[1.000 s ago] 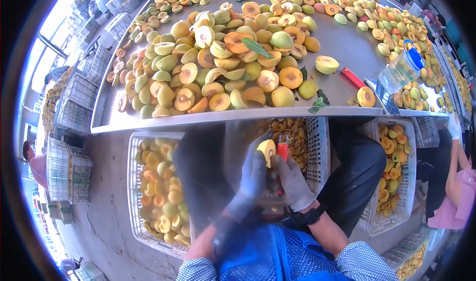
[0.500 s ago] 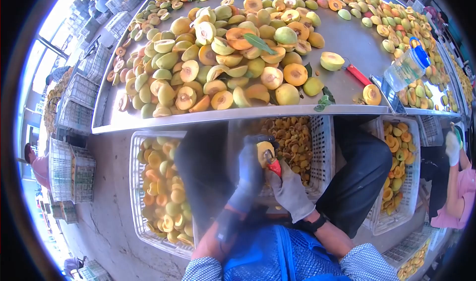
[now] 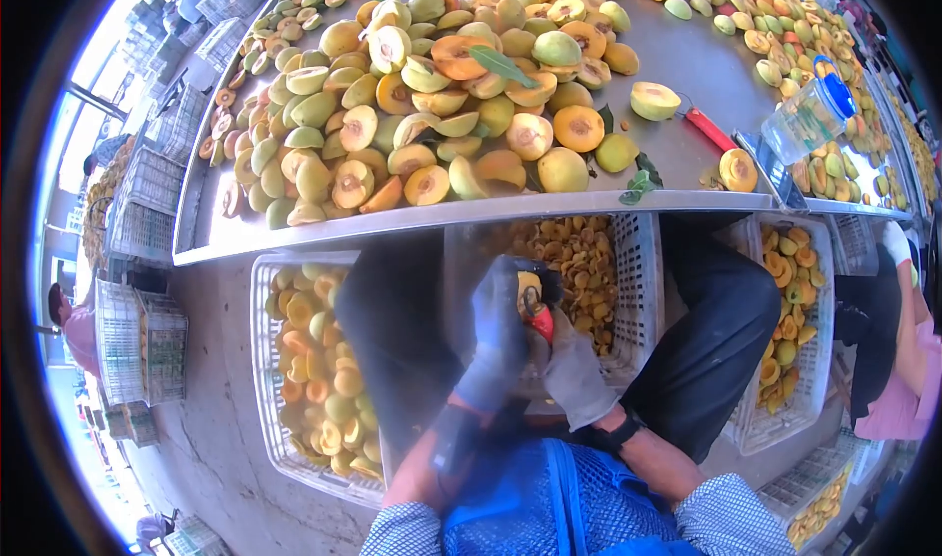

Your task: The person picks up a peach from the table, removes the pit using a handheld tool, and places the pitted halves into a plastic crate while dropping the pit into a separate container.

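Note:
Above a crate between the knees, my gloved left hand (image 3: 500, 311) is closed around a cut peach half (image 3: 528, 283). Its gloved fingers hide part of the fruit and are slightly blurred. My right hand (image 3: 577, 371), in a grey glove, grips a pitting tool (image 3: 542, 324) with a red handle and a metal loop. The loop rests at the cut face of the peach half. Beneath both hands, the white crate (image 3: 638, 291) holds many small, brownish-orange pieces.
Halved peaches (image 3: 392, 124) are heaped on the metal table (image 3: 677, 95). Near its edge lie another red-handled tool (image 3: 708, 129), a phone (image 3: 770, 171) and a blue-lidded jug (image 3: 810, 119). Fruit-filled crates stand left (image 3: 270, 399) and right (image 3: 805, 379). A person in pink (image 3: 903, 389) is at right.
Both hands have risen slightly, and the peach half has turned in my left hand. The pitting tool's handle now points more steeply down. The view has shifted a little.

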{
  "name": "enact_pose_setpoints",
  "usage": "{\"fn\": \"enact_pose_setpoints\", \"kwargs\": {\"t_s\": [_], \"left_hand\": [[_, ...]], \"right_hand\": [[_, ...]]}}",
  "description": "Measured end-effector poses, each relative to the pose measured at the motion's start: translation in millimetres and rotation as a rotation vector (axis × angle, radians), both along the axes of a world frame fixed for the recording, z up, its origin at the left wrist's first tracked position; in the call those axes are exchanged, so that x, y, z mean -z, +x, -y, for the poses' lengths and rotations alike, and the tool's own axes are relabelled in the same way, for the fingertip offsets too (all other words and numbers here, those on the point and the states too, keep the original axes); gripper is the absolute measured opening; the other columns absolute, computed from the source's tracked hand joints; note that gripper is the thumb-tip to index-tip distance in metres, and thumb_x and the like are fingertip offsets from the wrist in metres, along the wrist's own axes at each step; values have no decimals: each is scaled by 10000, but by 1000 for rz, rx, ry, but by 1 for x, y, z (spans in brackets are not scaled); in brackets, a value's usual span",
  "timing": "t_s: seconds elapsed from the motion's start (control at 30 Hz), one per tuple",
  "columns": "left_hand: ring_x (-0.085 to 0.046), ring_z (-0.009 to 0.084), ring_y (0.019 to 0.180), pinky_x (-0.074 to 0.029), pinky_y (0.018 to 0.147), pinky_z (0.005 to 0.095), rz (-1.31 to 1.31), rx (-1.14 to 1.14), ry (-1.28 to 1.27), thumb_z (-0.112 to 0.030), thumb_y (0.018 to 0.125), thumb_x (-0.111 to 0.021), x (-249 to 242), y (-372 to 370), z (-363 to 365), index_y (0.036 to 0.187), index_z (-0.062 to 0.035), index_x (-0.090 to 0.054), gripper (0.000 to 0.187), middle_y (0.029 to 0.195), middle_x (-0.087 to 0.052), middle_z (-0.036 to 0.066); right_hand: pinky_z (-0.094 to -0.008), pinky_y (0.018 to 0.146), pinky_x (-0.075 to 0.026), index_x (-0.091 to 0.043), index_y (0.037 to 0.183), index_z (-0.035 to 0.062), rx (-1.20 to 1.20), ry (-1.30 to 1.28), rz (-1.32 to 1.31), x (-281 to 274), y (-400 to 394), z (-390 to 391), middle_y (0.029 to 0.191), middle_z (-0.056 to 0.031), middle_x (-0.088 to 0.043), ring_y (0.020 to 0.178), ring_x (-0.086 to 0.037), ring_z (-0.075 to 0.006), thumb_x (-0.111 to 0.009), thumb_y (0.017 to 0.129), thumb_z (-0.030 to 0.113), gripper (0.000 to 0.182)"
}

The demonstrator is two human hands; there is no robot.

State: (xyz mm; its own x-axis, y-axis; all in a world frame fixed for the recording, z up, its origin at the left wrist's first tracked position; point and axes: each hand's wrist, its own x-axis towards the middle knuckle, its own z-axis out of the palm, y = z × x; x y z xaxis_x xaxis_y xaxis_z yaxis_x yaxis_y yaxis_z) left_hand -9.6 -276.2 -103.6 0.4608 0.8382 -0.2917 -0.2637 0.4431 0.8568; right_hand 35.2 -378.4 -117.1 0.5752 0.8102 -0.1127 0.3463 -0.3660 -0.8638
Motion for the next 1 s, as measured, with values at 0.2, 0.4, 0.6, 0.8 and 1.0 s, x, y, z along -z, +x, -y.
{"fn": "enact_pose_setpoints", "kwargs": {"t_s": [0.2, 0.4, 0.6, 0.8, 1.0], "left_hand": [[-620, 172, 712, -519, 693, 313, 32, 187, 66, -394, 984, -501, 8, -10, -13, 947, 11, -606, 421, 842, -640, 104], [-609, 148, 733, -502, 699, 283, -27, 321, 306, -327, 980, -522, -4, -7, -25, 938, 24, -618, 367, 831, -641, 89], [-592, 133, 748, -480, 710, 270, -113, 452, 252, -233, 956, -542, -5, -12, -30, 904, 32, -635, 285, 797, -636, 72], [-573, 115, 728, -472, 701, 271, -145, 762, 319, -213, 915, -605, -19, -15, -52, 865, 37, -661, 261, 779, -641, 55], [-568, 98, 761, -476, 718, 262, -181, 843, 299, -206, 872, -657, -24, -14, -52, 894, 38, -662, 244, 814, -649, 44]], "right_hand": [[-471, 668, -478, -536, 1147, -14, -73, 144, -41, 5, 0, 3, 849, -271, -622, 801, -603, -464, -547, 914, 157, 289], [-349, 632, -446, -575, 1095, 12, -141, 252, -470, -11, 3, -6, 776, -82, -587, 690, -551, -177, -512, 988, 293, 307], [-309, 639, -427, -590, 1020, 18, -146, 98, -482, -20, 5, 0, 765, 3, -544, 710, -477, -100, -468, 1007, 328, 333], [-269, 499, -360, -577, 970, 46, -144, 217, -449, -14, -6, 3, 626, 28, -486, 557, -441, -73, -449, 1014, 335, 319], [-261, 405, -250, -484, 877, 115, -138, -90, -1475, -47, 9, 7, 563, 67, -346, 411, -297, -64, -469, 995, 428, 335]]}}
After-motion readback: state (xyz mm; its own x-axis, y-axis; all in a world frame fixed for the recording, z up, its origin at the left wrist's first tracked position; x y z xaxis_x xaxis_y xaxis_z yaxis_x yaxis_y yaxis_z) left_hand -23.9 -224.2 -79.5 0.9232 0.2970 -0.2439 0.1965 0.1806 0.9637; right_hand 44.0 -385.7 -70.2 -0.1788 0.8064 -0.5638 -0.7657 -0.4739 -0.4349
